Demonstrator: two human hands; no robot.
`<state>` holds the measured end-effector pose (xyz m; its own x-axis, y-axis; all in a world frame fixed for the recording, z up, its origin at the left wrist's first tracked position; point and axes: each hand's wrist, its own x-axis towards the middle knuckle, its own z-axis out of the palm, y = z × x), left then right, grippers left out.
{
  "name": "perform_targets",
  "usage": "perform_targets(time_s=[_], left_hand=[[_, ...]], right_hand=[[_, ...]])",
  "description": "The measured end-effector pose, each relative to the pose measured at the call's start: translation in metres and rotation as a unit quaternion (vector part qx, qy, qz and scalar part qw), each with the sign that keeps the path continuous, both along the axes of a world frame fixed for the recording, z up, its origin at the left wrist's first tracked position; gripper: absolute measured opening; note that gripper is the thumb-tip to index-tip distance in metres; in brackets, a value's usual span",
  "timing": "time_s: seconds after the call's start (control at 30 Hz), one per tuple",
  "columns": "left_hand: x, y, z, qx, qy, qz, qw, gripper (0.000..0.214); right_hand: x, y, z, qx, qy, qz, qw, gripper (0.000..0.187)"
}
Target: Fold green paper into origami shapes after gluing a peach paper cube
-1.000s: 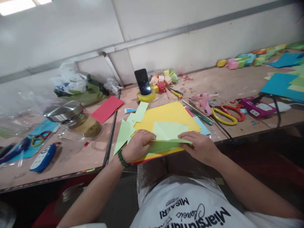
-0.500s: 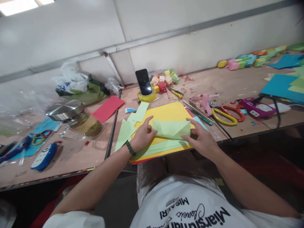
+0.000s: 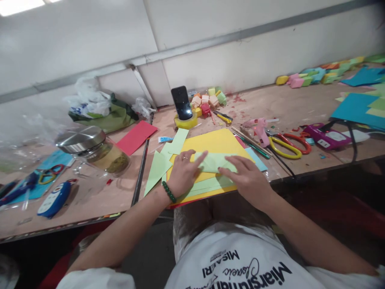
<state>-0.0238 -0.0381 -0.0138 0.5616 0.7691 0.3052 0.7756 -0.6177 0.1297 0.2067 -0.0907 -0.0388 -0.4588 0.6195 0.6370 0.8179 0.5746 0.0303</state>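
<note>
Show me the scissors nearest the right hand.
The scissors beside the pink glue gun are nearest the right hand; the other pair lies far to the left, on blue paper.

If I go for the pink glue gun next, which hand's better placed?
Probably your right. The right hand is at the right end of the green paper, nearer the glue gun; the left hand is at the paper's left end, farther off.
</note>
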Motion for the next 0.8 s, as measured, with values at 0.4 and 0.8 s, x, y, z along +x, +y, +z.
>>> perform_targets(time_s=[0.4, 0.8], left_hand=[[-0.02, -0.026, 0.007, 0.02, 0.106, -0.072, 0.992, 0.038], [-0.008, 0.014, 0.005, -0.285, -0.271, 0.122, 0.911, 0.07]], right_hand=[[0.023, -0.009, 0.004, -0.086, -0.065, 0.015, 0.994, 0.04], [0.028, -0.023, -0.006, -0.045, -0.035, -0.055, 0.997, 0.03]])
